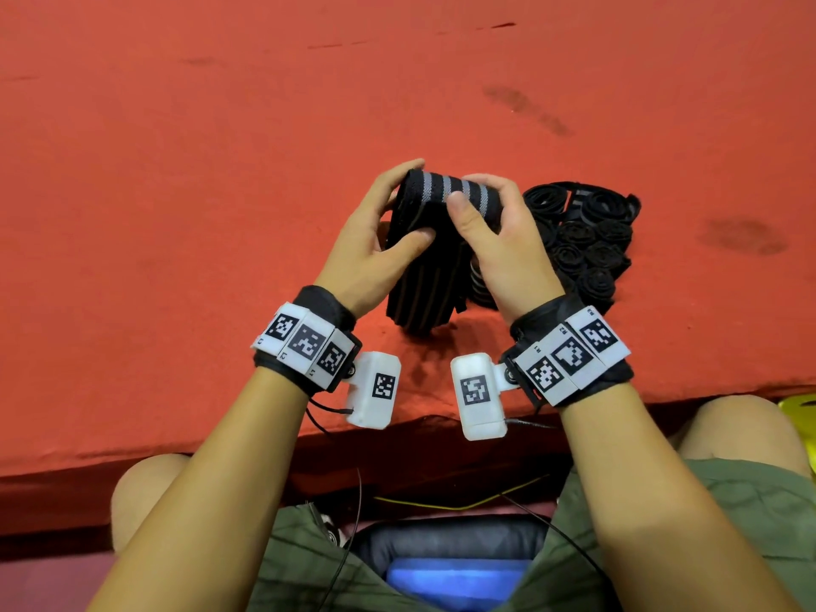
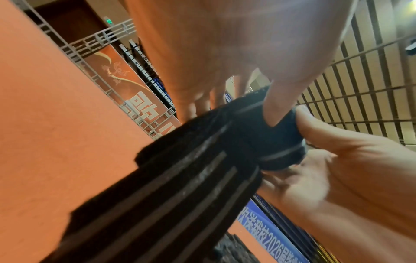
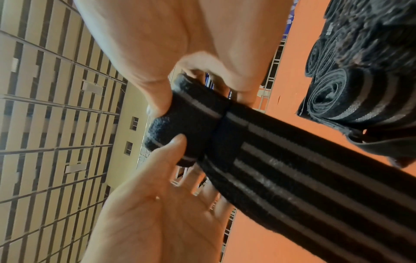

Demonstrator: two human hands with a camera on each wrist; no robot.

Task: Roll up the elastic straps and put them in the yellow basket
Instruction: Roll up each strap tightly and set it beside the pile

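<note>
1. Black elastic strap (image 1: 435, 240) with grey stripes is held up above the red cloth-covered table (image 1: 176, 170), in front of the seated person.
2. Its upper end is wound into a small tight roll (image 3: 184, 121); the loose length hangs from the roll down to the table.
3. The left hand (image 1: 375, 240) grips the roll's left end, thumb on the near side and fingers curled over the far side.
4. The right hand (image 1: 494, 231) grips the roll's right part, thumb (image 1: 463, 214) pressed on the striped face and fingers wrapped behind it.
5. From the wrist cameras, both thumbs pinch the roll from opposite sides, the strap running away from it flat and taut.
6. Just right of the hands, on the table, lies a heap of already rolled straps (image 1: 587, 245), packed against one another.
7. A yellow object (image 1: 799, 406) shows at the right edge, below the table edge beside the person's knee; whether it is the basket I cannot tell.
</note>
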